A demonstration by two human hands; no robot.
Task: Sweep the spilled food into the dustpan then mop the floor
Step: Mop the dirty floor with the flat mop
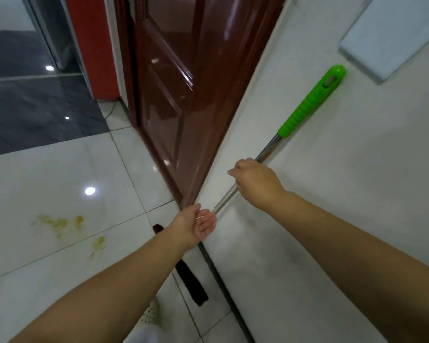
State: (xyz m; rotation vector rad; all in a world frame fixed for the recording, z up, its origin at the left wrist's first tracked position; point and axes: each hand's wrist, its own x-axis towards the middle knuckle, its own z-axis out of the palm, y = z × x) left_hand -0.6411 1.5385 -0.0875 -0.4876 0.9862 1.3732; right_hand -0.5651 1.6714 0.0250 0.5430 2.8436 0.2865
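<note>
Against the white wall (332, 194), beside the brown door (174, 95): mop handle (268, 149), steel with green grip, leaning. On the floor tiles (35, 181) left, yellowish food smears (60, 224). Right hand (256, 183) curled round the shaft; left hand (198, 225) lower, palm up, fingers loosely open at the shaft.

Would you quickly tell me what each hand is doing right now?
Left hand: open, palm up, fingers at the lower part of the mop handle, not gripping it.
Right hand: closed around the metal handle below the green grip.
</note>
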